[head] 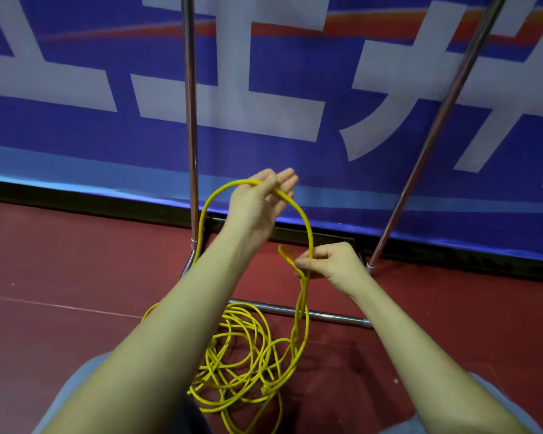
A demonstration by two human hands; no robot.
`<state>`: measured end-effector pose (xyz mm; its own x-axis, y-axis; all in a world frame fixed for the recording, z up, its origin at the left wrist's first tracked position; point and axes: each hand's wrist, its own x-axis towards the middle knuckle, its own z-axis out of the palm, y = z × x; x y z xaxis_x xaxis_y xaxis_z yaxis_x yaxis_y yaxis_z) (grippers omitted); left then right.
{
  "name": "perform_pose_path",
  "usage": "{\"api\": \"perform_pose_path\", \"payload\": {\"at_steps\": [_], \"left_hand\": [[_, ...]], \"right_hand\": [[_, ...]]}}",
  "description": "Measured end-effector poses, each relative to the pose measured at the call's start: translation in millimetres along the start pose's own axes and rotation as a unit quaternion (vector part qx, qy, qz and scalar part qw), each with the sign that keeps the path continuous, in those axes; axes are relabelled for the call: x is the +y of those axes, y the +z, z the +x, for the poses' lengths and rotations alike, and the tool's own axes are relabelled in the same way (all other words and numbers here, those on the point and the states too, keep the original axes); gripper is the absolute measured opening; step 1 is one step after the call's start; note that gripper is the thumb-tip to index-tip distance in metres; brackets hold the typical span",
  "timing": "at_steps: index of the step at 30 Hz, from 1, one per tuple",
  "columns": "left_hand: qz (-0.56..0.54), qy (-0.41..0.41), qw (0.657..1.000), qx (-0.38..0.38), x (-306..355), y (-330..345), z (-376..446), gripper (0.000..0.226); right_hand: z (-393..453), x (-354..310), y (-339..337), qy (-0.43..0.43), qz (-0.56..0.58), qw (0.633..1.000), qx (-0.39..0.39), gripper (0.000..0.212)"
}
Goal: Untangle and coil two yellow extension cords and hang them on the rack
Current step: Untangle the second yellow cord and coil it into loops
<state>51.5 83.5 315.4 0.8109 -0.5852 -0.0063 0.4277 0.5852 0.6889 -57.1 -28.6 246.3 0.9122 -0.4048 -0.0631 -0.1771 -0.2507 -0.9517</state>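
While the thumb and curled fingers (308, 264) of my right hand (333, 266) pinch a small folded bend of yellow extension cord (306, 228), my left hand (261, 202) is raised above it, its fingers loosely extended with the cord draped across them near the thumb; whether the thumb clamps the strand I cannot tell. Between the two hands the cord forms one tall open loop, and from my right hand doubled strands drop to a loose tangle (245, 355) lying on the red floor (60, 261) between my forearms, just in front of the rack's lower bar (320, 315). The rack's chrome uprights (190, 120) stand beyond, against a blue banner (76, 130); nothing hangs on the visible part of the rack. I judge this to be early coiling: one loop made, most of the cord still heaped, and I cannot separate one cord from the other in the pile. The next move likely calls for drawing more slack up from the tangle and laying a matching loop into the left hand without dragging up a knot.
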Motion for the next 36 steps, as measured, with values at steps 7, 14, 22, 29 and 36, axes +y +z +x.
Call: {"api": "perform_pose_path", "payload": {"at_steps": [7,14,22,29,36], "left_hand": [[0.147,-0.04,0.986,-0.071,-32.7,3.1,-13.4,0.011],[-0.03,0.046,0.996,-0.075,19.0,20.2,-2.6,0.013],[0.177,-0.06,0.978,-0.092,-36.3,6.2,-12.4,0.013],[0.001,-0.044,0.996,-0.078,-5.1,17.6,-4.9,0.024],[0.106,-0.078,0.989,-0.067,-23.9,-0.1,-3.7,0.016]], "right_hand": [[5.0,-7.9,-2.3,-0.043,0.019,0.998,0.037,0.004],[6.4,1.8,-7.3,-0.009,0.027,0.999,0.019,0.004],[3.0,-9.8,-14.0,-0.052,0.036,0.995,0.074,0.013],[-3.4,-3.8,-8.9,0.029,0.077,0.995,-0.063,0.007],[-5.6,-7.2,-9.7,0.044,0.108,0.993,-0.024,0.011]]}}
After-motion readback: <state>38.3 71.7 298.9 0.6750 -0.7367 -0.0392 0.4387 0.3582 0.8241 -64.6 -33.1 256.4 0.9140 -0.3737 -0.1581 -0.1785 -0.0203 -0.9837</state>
